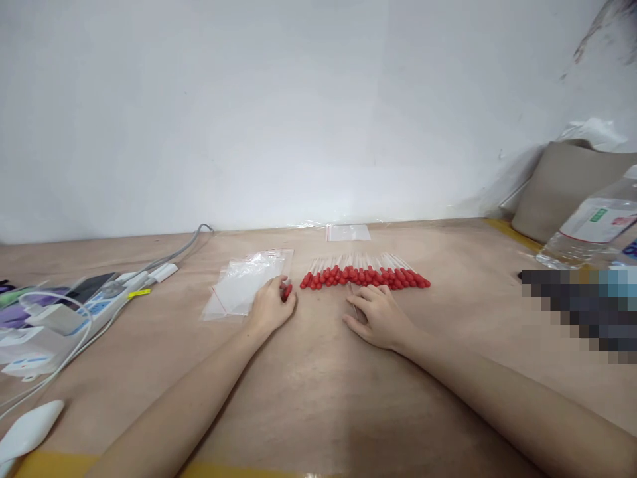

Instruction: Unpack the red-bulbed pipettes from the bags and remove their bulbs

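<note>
Thin whitish sticks with rounded red ends [365,275] lie side by side in a wide row, red ends towards me. My left hand [271,304] rests left of the row, fingers curled around something with a red end [287,292] like those on the sticks; the rest of it is hidden. Just in front of the row's middle, my right hand [378,315] has its thumb and fingers around a thin, slender stick [354,304]. Its far tip reaches the red ends. Beside my left hand lies a stack of clear zip bags [239,285].
Another flat bag [348,232] lies behind the row by the wall. On the left are a white power strip [99,305] with cables, a phone [92,289] and a white spoon-shaped object [30,428]. A water bottle [592,229] and grey-brown bin [562,189] stand at right.
</note>
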`<state>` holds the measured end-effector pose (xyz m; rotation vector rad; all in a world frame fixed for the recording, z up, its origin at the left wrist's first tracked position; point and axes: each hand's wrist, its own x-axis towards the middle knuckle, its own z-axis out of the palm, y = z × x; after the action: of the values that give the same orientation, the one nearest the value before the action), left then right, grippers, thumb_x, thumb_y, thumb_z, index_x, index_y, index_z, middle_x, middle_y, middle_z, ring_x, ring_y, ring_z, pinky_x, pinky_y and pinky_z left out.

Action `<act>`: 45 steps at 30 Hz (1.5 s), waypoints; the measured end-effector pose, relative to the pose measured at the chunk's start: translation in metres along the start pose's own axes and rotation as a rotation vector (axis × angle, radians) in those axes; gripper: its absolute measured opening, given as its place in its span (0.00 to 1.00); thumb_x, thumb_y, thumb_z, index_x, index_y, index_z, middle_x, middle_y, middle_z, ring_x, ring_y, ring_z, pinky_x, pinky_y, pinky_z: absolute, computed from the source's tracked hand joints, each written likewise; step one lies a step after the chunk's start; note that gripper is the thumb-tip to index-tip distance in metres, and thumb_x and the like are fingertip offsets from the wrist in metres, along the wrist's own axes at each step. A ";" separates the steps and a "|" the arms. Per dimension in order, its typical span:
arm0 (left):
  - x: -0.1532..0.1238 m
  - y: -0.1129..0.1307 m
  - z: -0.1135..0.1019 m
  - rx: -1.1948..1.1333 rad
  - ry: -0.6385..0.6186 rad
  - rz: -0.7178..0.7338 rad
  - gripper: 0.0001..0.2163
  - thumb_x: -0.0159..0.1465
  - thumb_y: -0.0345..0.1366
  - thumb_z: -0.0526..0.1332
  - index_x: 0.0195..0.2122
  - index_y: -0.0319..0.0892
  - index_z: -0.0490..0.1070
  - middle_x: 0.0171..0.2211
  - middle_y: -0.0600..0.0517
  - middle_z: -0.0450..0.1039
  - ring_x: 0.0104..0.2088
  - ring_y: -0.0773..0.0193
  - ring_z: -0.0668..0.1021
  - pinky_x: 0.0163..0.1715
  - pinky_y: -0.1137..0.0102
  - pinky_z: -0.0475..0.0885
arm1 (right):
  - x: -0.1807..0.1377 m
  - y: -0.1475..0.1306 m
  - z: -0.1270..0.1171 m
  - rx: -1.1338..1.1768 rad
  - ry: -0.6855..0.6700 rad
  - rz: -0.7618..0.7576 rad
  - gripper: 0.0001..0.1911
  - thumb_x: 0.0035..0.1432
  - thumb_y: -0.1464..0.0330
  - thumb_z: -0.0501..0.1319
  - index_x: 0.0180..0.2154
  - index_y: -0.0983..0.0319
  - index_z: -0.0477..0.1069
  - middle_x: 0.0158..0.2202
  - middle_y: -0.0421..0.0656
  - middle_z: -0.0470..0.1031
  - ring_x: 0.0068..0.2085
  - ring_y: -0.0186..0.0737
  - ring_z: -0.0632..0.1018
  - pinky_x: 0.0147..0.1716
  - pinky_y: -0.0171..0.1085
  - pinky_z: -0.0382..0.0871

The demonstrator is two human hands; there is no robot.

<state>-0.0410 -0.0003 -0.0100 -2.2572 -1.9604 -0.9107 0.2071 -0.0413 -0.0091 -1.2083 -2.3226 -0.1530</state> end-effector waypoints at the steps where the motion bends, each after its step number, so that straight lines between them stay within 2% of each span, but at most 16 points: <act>1: 0.000 0.000 0.000 -0.012 -0.004 -0.011 0.17 0.54 0.37 0.56 0.45 0.39 0.64 0.34 0.50 0.71 0.31 0.63 0.74 0.35 0.68 0.70 | 0.000 0.000 -0.001 0.014 -0.015 -0.004 0.15 0.55 0.59 0.54 0.36 0.62 0.70 0.34 0.45 0.70 0.36 0.40 0.67 0.37 0.39 0.52; 4: 0.000 0.001 -0.001 -0.023 0.008 -0.003 0.17 0.53 0.38 0.57 0.45 0.40 0.65 0.36 0.49 0.70 0.30 0.63 0.74 0.35 0.68 0.70 | -0.001 0.001 -0.003 0.043 -0.036 -0.023 0.18 0.54 0.56 0.53 0.40 0.61 0.70 0.37 0.46 0.69 0.39 0.40 0.67 0.38 0.40 0.52; 9: 0.000 0.007 -0.004 0.005 0.132 0.124 0.12 0.54 0.37 0.57 0.39 0.41 0.69 0.38 0.48 0.68 0.42 0.56 0.71 0.43 0.64 0.67 | -0.001 0.001 -0.003 0.048 -0.041 -0.014 0.20 0.54 0.55 0.53 0.41 0.61 0.69 0.39 0.47 0.68 0.40 0.41 0.67 0.39 0.40 0.53; 13: 0.004 0.019 -0.006 -0.038 0.158 0.184 0.08 0.55 0.37 0.57 0.34 0.42 0.70 0.35 0.49 0.68 0.40 0.58 0.70 0.43 0.64 0.66 | -0.005 0.004 -0.004 0.047 -0.001 0.002 0.21 0.53 0.54 0.54 0.42 0.61 0.69 0.40 0.47 0.69 0.40 0.42 0.68 0.39 0.40 0.53; 19: 0.015 0.029 0.003 -0.077 0.116 0.115 0.08 0.56 0.41 0.57 0.28 0.42 0.67 0.29 0.51 0.66 0.36 0.58 0.70 0.38 0.65 0.66 | -0.012 0.020 -0.009 0.066 0.081 0.058 0.16 0.53 0.57 0.56 0.38 0.60 0.70 0.33 0.44 0.71 0.36 0.39 0.69 0.38 0.40 0.53; 24: 0.022 0.026 0.011 -0.092 0.123 0.084 0.06 0.54 0.39 0.58 0.28 0.42 0.67 0.28 0.51 0.67 0.35 0.58 0.69 0.37 0.65 0.65 | -0.011 0.028 -0.008 0.109 0.145 0.125 0.12 0.54 0.59 0.56 0.32 0.60 0.71 0.29 0.41 0.71 0.33 0.36 0.69 0.35 0.38 0.53; 27: 0.024 0.023 0.015 -0.122 0.117 0.070 0.06 0.54 0.39 0.58 0.26 0.42 0.68 0.28 0.51 0.68 0.36 0.58 0.70 0.38 0.65 0.65 | -0.009 0.028 -0.005 0.132 0.173 0.117 0.12 0.54 0.59 0.56 0.30 0.60 0.71 0.26 0.40 0.71 0.31 0.35 0.69 0.35 0.38 0.52; 30: 0.024 0.021 0.018 -0.141 0.128 0.035 0.07 0.56 0.39 0.57 0.26 0.42 0.68 0.26 0.51 0.70 0.32 0.59 0.71 0.35 0.65 0.66 | -0.008 0.028 -0.003 0.158 0.205 0.109 0.11 0.54 0.61 0.55 0.28 0.60 0.71 0.25 0.40 0.70 0.30 0.35 0.69 0.36 0.38 0.53; 33: 0.020 0.021 0.014 -0.161 0.183 0.014 0.08 0.59 0.38 0.54 0.31 0.41 0.68 0.28 0.51 0.71 0.31 0.61 0.72 0.33 0.66 0.66 | -0.009 0.030 -0.001 0.173 0.237 0.107 0.10 0.55 0.62 0.55 0.29 0.60 0.72 0.25 0.40 0.70 0.30 0.34 0.69 0.36 0.39 0.54; 36: 0.011 0.022 0.006 -0.258 0.277 0.058 0.08 0.59 0.38 0.54 0.35 0.40 0.67 0.31 0.51 0.71 0.32 0.63 0.72 0.33 0.69 0.68 | -0.009 0.033 0.001 0.163 0.304 0.100 0.10 0.55 0.63 0.55 0.35 0.59 0.71 0.30 0.42 0.71 0.34 0.36 0.70 0.38 0.39 0.57; 38: 0.002 0.025 0.002 -0.353 0.249 0.165 0.07 0.60 0.37 0.55 0.36 0.41 0.67 0.32 0.51 0.71 0.32 0.65 0.73 0.33 0.70 0.68 | -0.008 0.033 0.002 0.126 0.376 0.091 0.15 0.53 0.63 0.56 0.43 0.60 0.69 0.38 0.45 0.70 0.40 0.40 0.70 0.40 0.40 0.58; 41: -0.010 0.032 0.001 -0.453 0.114 0.347 0.06 0.61 0.36 0.55 0.37 0.41 0.66 0.33 0.51 0.71 0.33 0.66 0.73 0.35 0.71 0.69 | -0.008 0.031 0.000 0.022 0.448 0.045 0.26 0.52 0.60 0.57 0.52 0.60 0.61 0.49 0.50 0.64 0.48 0.46 0.66 0.45 0.44 0.57; 43: -0.015 0.037 0.003 -0.479 0.023 0.415 0.07 0.61 0.36 0.55 0.39 0.42 0.65 0.35 0.50 0.71 0.36 0.65 0.74 0.38 0.69 0.69 | -0.008 0.029 -0.002 -0.032 0.392 -0.018 0.28 0.53 0.58 0.56 0.55 0.59 0.58 0.52 0.49 0.63 0.51 0.48 0.64 0.49 0.47 0.54; 45: -0.019 0.043 0.005 -0.492 -0.057 0.434 0.07 0.61 0.35 0.54 0.41 0.42 0.63 0.37 0.50 0.70 0.39 0.65 0.74 0.41 0.68 0.69 | -0.009 0.027 -0.004 -0.048 0.288 -0.081 0.26 0.55 0.58 0.55 0.54 0.57 0.59 0.51 0.47 0.66 0.52 0.47 0.63 0.51 0.49 0.49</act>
<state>-0.0011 -0.0245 -0.0067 -2.8229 -1.2613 -1.3826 0.2345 -0.0326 -0.0131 -1.0395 -2.1259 -0.3869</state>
